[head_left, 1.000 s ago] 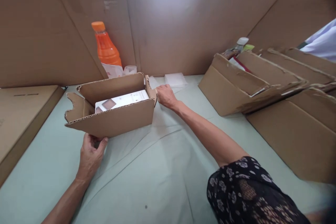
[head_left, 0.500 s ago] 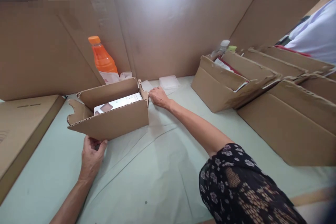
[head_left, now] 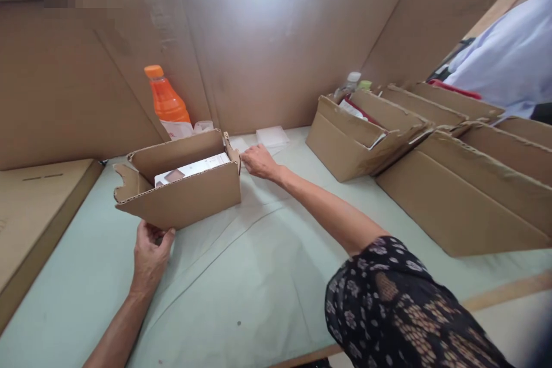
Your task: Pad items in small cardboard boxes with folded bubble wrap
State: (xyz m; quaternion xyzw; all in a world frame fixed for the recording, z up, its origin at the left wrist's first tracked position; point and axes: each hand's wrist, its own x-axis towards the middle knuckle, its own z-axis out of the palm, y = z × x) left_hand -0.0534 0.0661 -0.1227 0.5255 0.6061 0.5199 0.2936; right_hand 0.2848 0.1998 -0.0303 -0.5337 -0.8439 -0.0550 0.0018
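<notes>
An open-topped cardboard box [head_left: 185,198] stands on the pale green cloth, with a white printed carton [head_left: 194,169] lying inside it. At the box's lower left corner, my left hand [head_left: 153,253] grips the edge; its fingers curl behind the corner, partly hidden, and the thumb rests near the front face. My right hand [head_left: 259,161] is closed at the right end of the same box, its fingertips pinching the end wall. Behind the box, an orange drink bottle [head_left: 168,100] leans near the cardboard partition.
More open cardboard boxes [head_left: 470,201] stand at the right, one holding papers; bottles [head_left: 353,83] show behind them. A flat cardboard carton [head_left: 38,207] lies at the left. A tall cardboard partition [head_left: 280,52] closes off the back. A person's pale sleeve [head_left: 504,57] is at far right.
The view has shifted slightly, showing more above the partition and moving the right-hand boxes leftward in the picture. Both hands keep about the same hold on the box.
</notes>
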